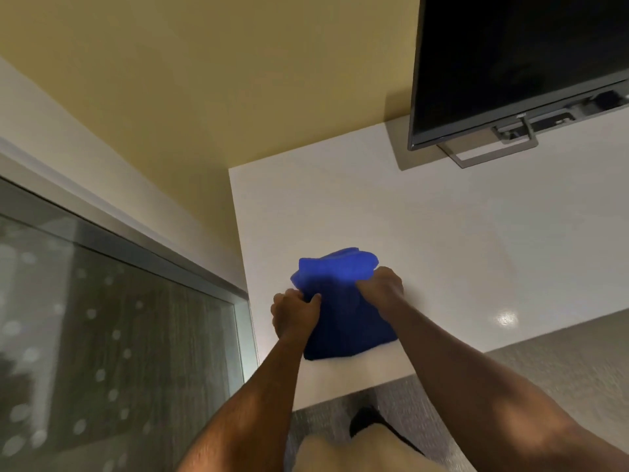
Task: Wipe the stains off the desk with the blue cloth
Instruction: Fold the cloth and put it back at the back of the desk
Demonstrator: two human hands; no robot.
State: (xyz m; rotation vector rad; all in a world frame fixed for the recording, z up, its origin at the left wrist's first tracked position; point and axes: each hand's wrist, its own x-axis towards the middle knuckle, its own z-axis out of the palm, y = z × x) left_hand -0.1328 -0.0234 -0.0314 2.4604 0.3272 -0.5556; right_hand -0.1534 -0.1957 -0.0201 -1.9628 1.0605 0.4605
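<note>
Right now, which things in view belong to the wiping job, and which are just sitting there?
Part of the job:
blue cloth, bunched on the desk
white desk
left hand and right hand, both gripping the cloth

Just there:
TV on its stand at the desk's back
window to the left

likely a hotel room or a bedroom: a white desk point(442, 233) against a plain yellow wall point(221, 80), a flat tv point(517, 63) on a metal stand point(493, 148), grey carpet point(561, 369) underfoot, and a large window point(102, 335) at the left.
</note>
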